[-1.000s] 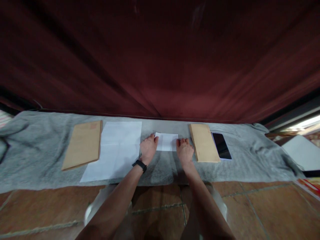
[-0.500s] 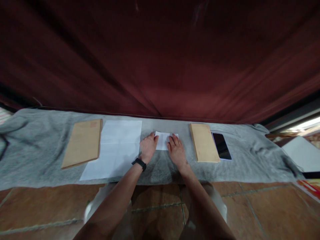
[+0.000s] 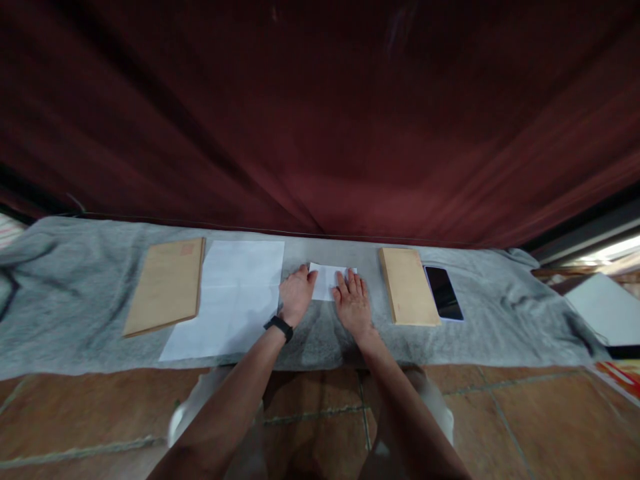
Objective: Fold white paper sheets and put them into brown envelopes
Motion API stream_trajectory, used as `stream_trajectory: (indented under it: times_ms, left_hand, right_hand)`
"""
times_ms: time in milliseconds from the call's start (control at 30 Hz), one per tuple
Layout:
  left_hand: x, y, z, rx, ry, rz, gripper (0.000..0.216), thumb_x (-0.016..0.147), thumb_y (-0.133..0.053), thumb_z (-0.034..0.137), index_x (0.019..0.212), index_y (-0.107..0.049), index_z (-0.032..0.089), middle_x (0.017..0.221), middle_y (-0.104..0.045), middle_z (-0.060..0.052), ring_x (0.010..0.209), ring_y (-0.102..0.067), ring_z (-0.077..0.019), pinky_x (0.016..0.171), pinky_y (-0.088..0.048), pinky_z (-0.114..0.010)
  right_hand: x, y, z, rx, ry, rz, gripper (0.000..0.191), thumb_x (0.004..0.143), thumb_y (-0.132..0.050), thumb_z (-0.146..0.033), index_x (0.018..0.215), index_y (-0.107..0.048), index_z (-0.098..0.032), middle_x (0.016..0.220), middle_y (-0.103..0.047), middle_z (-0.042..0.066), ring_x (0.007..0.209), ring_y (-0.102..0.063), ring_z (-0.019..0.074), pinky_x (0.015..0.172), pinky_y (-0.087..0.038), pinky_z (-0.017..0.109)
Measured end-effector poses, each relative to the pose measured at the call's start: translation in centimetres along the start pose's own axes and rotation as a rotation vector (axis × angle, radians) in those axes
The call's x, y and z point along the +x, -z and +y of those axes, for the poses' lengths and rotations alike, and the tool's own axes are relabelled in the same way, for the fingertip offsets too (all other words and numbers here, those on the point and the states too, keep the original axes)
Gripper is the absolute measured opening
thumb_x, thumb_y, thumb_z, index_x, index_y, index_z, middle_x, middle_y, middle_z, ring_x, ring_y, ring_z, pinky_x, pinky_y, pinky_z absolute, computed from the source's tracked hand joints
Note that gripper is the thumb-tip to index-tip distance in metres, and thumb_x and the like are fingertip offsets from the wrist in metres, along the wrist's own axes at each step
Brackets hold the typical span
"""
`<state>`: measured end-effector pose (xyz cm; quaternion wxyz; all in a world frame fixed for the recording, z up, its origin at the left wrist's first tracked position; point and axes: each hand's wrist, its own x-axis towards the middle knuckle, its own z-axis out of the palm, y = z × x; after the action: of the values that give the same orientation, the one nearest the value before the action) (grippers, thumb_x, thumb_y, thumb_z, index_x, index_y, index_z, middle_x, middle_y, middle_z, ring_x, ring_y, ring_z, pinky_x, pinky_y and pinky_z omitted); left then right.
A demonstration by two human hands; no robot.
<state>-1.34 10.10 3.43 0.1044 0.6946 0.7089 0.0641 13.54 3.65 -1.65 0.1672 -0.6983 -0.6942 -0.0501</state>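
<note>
A small folded sheet of white paper (image 3: 327,281) lies on the grey cloth in front of me. My left hand (image 3: 297,293), with a black band on its wrist, grips the paper's left edge; the thumb is on top and the other fingers are partly hidden. Across the paper's right side, my right hand (image 3: 353,303) lies flat with its fingers apart. Left of my hands, larger white sheets (image 3: 240,293) with a crease lie spread out. A stack of large brown envelopes (image 3: 165,287) overlaps their left side.
To the right lies a stack of narrower brown envelopes (image 3: 410,287), with a dark-screened phone (image 3: 443,293) beside it. The grey cloth (image 3: 510,307) has wrinkles at both ends. Behind it hangs a dark red curtain (image 3: 320,133). A pale flat object (image 3: 605,310) is at far right.
My right hand's fingers have straightened and flattened on the folded paper. My left hand stays at its left edge, and the other things have not moved.
</note>
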Motion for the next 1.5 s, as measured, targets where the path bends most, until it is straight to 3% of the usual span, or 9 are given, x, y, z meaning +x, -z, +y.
stream_trajectory:
  times_ms: [133, 267, 400, 567, 867, 1067, 1267, 1400, 1500]
  left_hand:
    - [-0.7, 0.4, 0.2, -0.048, -0.055, 0.086, 0.036, 0.105, -0.035, 0.039, 0.121, -0.058, 0.017, 0.102, -0.073, -0.012, 0.099, -0.070, -0.0259, 0.087, -0.052, -0.035]
    - [-2.4, -0.4, 0.9, -0.107, -0.380, 0.200, 0.037, 0.104, -0.033, 0.026, 0.129, -0.058, 0.016, 0.132, -0.063, -0.014, 0.127, -0.057, -0.0258, 0.109, -0.043, -0.040]
    - [-3.7, -2.7, 1.0, -0.088, -0.572, 0.134, 0.049, 0.104, -0.032, 0.031, 0.148, -0.046, 0.014, 0.157, -0.044, -0.013, 0.149, -0.035, -0.0256, 0.122, -0.029, -0.045]
    - [-3.7, -4.1, 0.1, 0.011, -0.515, 0.093, 0.059, 0.103, -0.033, 0.040, 0.154, -0.038, 0.009, 0.163, -0.032, -0.015, 0.154, -0.025, -0.0256, 0.126, -0.021, -0.044]
    - [-3.3, -3.8, -0.4, 0.046, -0.442, 0.138, 0.063, 0.103, -0.034, 0.042, 0.154, -0.036, 0.005, 0.163, -0.031, -0.019, 0.153, -0.025, -0.0279, 0.125, -0.021, -0.044]
    - [-3.3, -4.0, -0.4, 0.050, -0.443, 0.149, 0.065, 0.103, -0.034, 0.045, 0.155, -0.034, 0.006, 0.163, -0.031, -0.019, 0.153, -0.025, -0.0286, 0.125, -0.021, -0.045]
    - [-3.1, -4.2, -0.5, 0.021, -0.444, 0.137, 0.066, 0.103, -0.035, 0.046, 0.156, -0.034, 0.006, 0.163, -0.030, -0.019, 0.154, -0.023, -0.0290, 0.125, -0.022, -0.047]
    - [-3.3, -4.4, -0.6, 0.022, -0.449, 0.153, 0.067, 0.103, -0.035, 0.047, 0.156, -0.034, 0.006, 0.163, -0.030, -0.019, 0.154, -0.023, -0.0296, 0.125, -0.021, -0.047]
    - [-3.3, -4.4, -0.6, 0.004, -0.459, 0.154, 0.067, 0.103, -0.036, 0.046, 0.155, -0.034, 0.005, 0.163, -0.030, -0.020, 0.154, -0.023, -0.0300, 0.125, -0.021, -0.047]
  right_hand:
    - [0.0, 0.0, -0.1, 0.010, -0.003, 0.002, 0.050, 0.106, -0.040, -0.035, 0.152, -0.044, -0.017, 0.160, -0.037, 0.020, 0.148, -0.035, 0.0315, 0.118, -0.028, 0.053]
    - [0.0, 0.1, -0.1, 0.023, -0.002, -0.023, 0.051, 0.105, -0.040, -0.035, 0.152, -0.044, -0.016, 0.160, -0.036, 0.021, 0.147, -0.036, 0.0321, 0.118, -0.028, 0.053]
    - [0.0, 0.4, 0.1, 0.033, 0.010, -0.045, 0.050, 0.103, -0.041, -0.027, 0.153, -0.043, -0.018, 0.162, -0.034, 0.019, 0.148, -0.034, 0.0311, 0.119, -0.027, 0.052]
    - [0.3, 0.5, 0.4, 0.048, -0.011, -0.044, 0.049, 0.104, -0.037, -0.026, 0.152, -0.045, -0.017, 0.159, -0.041, 0.015, 0.147, -0.037, 0.0283, 0.119, -0.028, 0.048]
    - [0.6, 0.4, 1.7, 0.077, -0.078, -0.003, 0.050, 0.104, -0.037, -0.030, 0.149, -0.047, -0.010, 0.155, -0.045, 0.020, 0.143, -0.041, 0.0298, 0.116, -0.031, 0.050]
    - [1.9, 1.5, 2.7, 0.085, -0.235, 0.021, 0.045, 0.099, -0.047, -0.025, 0.142, -0.052, -0.010, 0.131, -0.064, 0.019, 0.115, -0.060, 0.0289, 0.099, -0.044, 0.041]
    - [2.9, 1.7, 2.3, 0.146, -0.345, 0.029, 0.036, 0.097, -0.051, -0.023, 0.128, -0.060, -0.010, 0.105, -0.069, 0.015, 0.098, -0.065, 0.0241, 0.087, -0.047, 0.032]
    - [3.6, 1.7, 2.7, 0.295, -0.444, 0.014, 0.025, 0.092, -0.054, -0.023, 0.111, -0.068, -0.013, 0.094, -0.071, 0.012, 0.089, -0.066, 0.0223, 0.081, -0.047, 0.030]
    - [4.3, 1.8, 3.4, 0.621, -0.483, -0.038, 0.014, 0.086, -0.058, -0.022, 0.091, -0.069, -0.015, 0.079, -0.070, 0.007, 0.077, -0.064, 0.0210, 0.073, -0.047, 0.030]
